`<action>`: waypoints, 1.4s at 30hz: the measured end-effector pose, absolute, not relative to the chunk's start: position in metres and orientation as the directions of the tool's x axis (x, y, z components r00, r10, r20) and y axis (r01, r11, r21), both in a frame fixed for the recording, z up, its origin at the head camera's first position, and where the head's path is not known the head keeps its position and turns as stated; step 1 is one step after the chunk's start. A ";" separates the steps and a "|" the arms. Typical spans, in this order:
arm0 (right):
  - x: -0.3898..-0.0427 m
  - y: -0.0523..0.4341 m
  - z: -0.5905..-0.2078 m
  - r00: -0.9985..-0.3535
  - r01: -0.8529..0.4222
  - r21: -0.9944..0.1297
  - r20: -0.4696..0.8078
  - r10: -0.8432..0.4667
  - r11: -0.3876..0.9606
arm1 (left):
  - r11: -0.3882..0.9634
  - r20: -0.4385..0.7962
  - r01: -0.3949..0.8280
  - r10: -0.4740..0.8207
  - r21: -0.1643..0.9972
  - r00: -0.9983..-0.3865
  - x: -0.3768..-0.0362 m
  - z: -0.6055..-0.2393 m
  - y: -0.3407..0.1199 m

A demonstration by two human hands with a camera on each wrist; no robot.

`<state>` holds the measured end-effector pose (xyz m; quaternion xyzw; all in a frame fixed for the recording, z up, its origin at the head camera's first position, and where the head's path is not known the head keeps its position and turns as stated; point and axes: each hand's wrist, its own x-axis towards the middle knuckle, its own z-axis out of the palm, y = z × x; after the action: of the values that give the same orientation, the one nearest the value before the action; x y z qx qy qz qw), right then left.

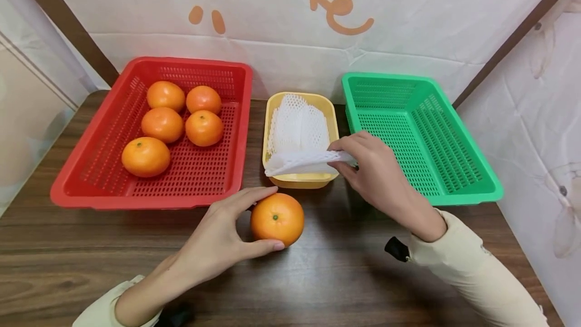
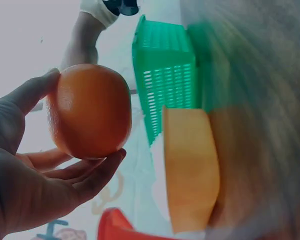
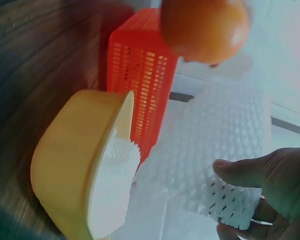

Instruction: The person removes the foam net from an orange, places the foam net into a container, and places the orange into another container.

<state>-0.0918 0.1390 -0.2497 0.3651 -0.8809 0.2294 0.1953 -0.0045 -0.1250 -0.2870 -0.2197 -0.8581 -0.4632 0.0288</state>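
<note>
Lower centre of the head view: smooth, round orange fruit (image 1: 277, 218) on the dark wood-grain worktop (image 1: 317, 286), cupped by the left hand (image 1: 218, 243), thumb and fingers curled round it; just up and right, pinched in the right hand (image 1: 379, 175), a white foam-mesh sleeve (image 1: 304, 161), soft and dimpled, long axis running left to right over the near rim of the small yellow plastic tub (image 1: 299, 180); more sleeves inside; at left, red perforated plastic basket (image 1: 91, 165) with five oranges; at right, green perforated plastic basket (image 1: 454, 185).

Bare table (image 1: 317, 276) between hands; red basket (image 1: 91, 185), yellow tub (image 1: 299, 180), green basket (image 1: 454, 198) wall far side.
</note>
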 end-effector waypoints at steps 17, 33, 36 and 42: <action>-0.122 0.124 -0.268 -0.749 -0.656 -0.157 0.261 -0.609 0.739 | 0.535 0.372 0.414 0.190 0.737 -0.909 -0.011 -0.250 -0.164; -0.130 0.118 -0.274 -0.802 -0.597 -0.078 0.072 -0.593 0.798 | 0.615 0.306 0.271 0.050 0.741 -0.951 -0.040 -0.248 -0.201; -0.132 0.114 -0.276 -0.807 -0.590 -0.084 0.036 -0.590 0.803 | 0.629 0.275 0.238 0.040 0.740 -0.961 -0.045 -0.250 -0.206; -0.134 0.108 -0.284 -0.803 -0.594 -0.071 -0.007 -0.596 0.801 | 0.674 0.195 0.147 0.004 0.724 -0.981 -0.060 -0.254 -0.214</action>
<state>-0.1340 0.1085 -0.2839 0.3138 -0.9488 0.0325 -0.0145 -0.0600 -0.2136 -0.2538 -0.0415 -0.9105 -0.4017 0.0885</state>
